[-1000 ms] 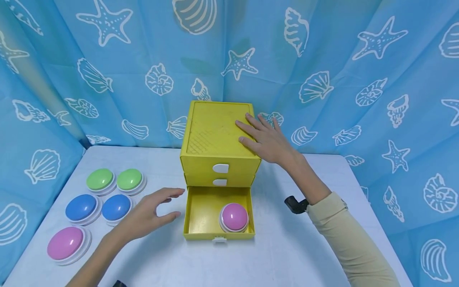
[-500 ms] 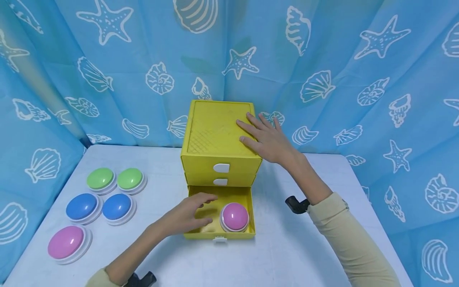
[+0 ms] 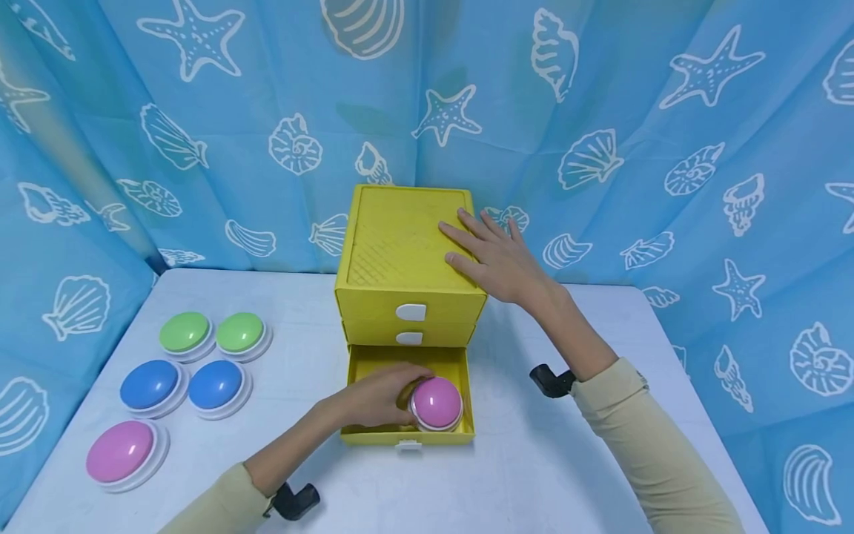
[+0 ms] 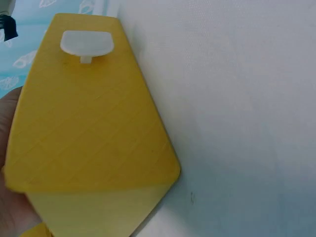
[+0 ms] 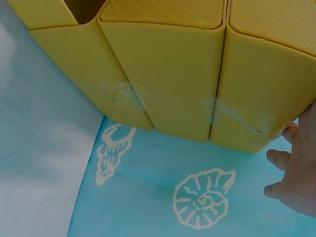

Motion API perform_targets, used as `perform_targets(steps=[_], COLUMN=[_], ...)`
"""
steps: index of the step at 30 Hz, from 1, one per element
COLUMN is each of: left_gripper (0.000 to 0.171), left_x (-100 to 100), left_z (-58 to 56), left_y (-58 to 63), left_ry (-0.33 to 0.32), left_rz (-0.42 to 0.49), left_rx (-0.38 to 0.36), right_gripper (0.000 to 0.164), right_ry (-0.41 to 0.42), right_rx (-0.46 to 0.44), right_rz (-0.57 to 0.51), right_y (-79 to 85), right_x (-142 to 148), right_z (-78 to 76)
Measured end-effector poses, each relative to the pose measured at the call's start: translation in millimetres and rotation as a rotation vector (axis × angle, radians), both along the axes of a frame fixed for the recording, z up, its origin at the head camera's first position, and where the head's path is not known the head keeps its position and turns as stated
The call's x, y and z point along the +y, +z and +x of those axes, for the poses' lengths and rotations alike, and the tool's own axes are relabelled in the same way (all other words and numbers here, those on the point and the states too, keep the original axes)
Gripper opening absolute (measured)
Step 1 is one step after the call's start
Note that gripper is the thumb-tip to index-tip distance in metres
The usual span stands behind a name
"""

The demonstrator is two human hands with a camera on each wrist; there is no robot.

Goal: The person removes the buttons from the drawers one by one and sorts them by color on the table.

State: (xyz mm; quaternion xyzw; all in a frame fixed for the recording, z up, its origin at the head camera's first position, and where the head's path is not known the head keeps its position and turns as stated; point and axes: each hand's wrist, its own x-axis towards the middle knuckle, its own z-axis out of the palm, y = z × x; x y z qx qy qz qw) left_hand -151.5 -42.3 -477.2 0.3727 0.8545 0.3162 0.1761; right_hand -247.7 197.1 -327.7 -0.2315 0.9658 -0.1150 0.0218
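Observation:
A yellow three-drawer cabinet [image 3: 407, 237] stands at the back middle of the table, its bottom drawer [image 3: 360, 437] pulled out. Inside that drawer, at the right, sits a pink dome push light [image 3: 437, 403] with a white base. My left hand [image 3: 380, 397] reaches into the drawer, thumb and fingers curved round the left side of this light. In the left wrist view, the drawer front [image 4: 94, 113] hides most of the hand. My right hand [image 3: 497, 259] rests with spread fingers on the cabinet's top right edge; the right wrist view shows its fingers beside the cabinet's side.
On the left of the white table [image 3: 534, 475] stand two green push lights [image 3: 185, 332], two blue ones [image 3: 216, 385] and another pink one [image 3: 120, 452]. A blue curtain [image 3: 507, 89] with shell prints hangs close behind the cabinet.
My left hand has moved right, from beside the open drawer into it and up to the pink push light. The right hand stays on the cabinet; the light has not visibly moved.

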Motion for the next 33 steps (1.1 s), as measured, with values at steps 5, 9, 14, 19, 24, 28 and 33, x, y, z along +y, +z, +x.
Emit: perform_targets(steps=[5, 9, 14, 19, 24, 28, 33], left_gripper=[0.071, 0.076, 0.079, 0.078, 0.077, 0.078, 0.082], left_x=[8.3, 11.8, 13.7, 16.2, 19.0, 20.5, 20.1], left_z=[-3.0, -5.1, -6.6, -6.7, -6.3, -5.7, -4.9], left_y=[-2.9, -3.6, -5.9, -9.2, -10.0, -8.8, -3.5], left_ry=[-0.007, -0.018, -0.035, -0.079, -0.078, -0.066, -0.025], left_rz=[-0.024, -0.01, -0.001, 0.03, 0.025, 0.021, 0.012], left_rx=[-0.039, -0.079, -0.093, -0.068, -0.081, -0.07, -0.083], right_gripper=[0.064, 0.064, 0.063, 0.063, 0.064, 0.063, 0.063], right_ry=[0.001, 0.002, 0.002, 0.0, 0.001, 0.002, 0.003], right_rx=[-0.005, -0.002, -0.003, -0.008, -0.011, -0.01, -0.01], right_rz=[-0.005, 0.001, -0.003, -0.01, -0.012, -0.015, -0.012], right_y=[0.0, 0.5, 0.7, 0.1, 0.1, 0.4, 0.3], right_x=[-0.1, -0.1, -0.2, -0.2, 0.1, 1.0, 1.0], right_z=[-0.2, -0.3, -0.4, 0.0, 0.5, 0.9, 0.2])
